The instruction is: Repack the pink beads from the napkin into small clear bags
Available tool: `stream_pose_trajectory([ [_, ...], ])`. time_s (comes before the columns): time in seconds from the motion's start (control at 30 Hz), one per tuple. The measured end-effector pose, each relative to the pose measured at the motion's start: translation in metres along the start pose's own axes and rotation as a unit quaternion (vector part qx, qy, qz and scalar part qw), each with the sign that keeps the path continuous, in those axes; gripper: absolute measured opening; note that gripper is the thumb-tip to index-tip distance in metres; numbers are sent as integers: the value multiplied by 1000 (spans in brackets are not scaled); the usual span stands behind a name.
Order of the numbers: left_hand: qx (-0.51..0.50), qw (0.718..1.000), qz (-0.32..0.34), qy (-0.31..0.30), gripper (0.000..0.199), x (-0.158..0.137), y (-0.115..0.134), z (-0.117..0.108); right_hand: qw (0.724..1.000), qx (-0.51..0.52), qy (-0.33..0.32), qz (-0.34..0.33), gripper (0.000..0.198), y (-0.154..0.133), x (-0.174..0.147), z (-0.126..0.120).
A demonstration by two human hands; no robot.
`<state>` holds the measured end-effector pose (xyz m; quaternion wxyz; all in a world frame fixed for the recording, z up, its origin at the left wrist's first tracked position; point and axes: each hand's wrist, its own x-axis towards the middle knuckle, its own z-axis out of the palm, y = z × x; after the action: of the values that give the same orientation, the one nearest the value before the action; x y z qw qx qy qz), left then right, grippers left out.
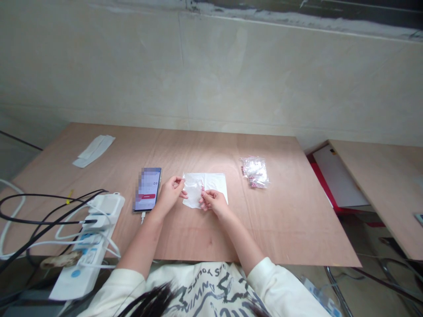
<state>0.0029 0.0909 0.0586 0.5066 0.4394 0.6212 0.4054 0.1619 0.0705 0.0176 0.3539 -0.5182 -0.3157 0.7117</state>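
Note:
My left hand [172, 192] is closed in a pinch on the left edge of what looks like a small clear plastic bag [192, 185]. My right hand [214, 200] pinches a small, thin red-and-clear piece [202, 186] by the bag's right side; its exact kind is too small to make out. Both hands are just above a white sheet [218, 179] that lies flat on the table, partly hidden by the fingers. To the right of it lies a pile of clear plastic packets [256, 171] with small pink-red items inside.
A phone [148, 189] on a white cable lies left of my left hand. A white power strip [99, 237] with tangled black and white cables takes up the table's [287, 229] left front. Folded white paper [94, 151] lies at the back left. A wall [211, 79] stands behind.

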Motion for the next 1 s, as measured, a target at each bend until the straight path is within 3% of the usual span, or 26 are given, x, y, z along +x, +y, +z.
stream_pose_trajectory([
  [0.17,-61,998,6,-8,26,-24,1,-11,997,-3,37,-68,29,-23,-16,4],
  [0.3,-22,990,-9,-143,30,-46,3,-24,976,-88,106,-169,18,-46,-33,0],
  [0.37,8,992,-3,-125,34,-52,6,-28,951,-173,124,-226,13,-56,-43,-3],
  [0.47,42,995,35,-79,34,-51,14,-22,916,-285,92,-267,17,-62,-56,-5],
  [0.6,95,979,99,-152,23,-44,22,-2,897,-334,79,-279,21,-58,-60,-4],
  [0.77,82,983,94,-134,24,-37,22,8,912,-294,121,-260,12,-55,-54,-7],
  [0.9,68,985,91,-133,22,-35,22,4,933,-273,97,-212,15,-55,-51,-10],
  [1.0,81,981,91,-148,21,-34,23,0,919,-306,100,-227,12,-54,-49,-7],
])
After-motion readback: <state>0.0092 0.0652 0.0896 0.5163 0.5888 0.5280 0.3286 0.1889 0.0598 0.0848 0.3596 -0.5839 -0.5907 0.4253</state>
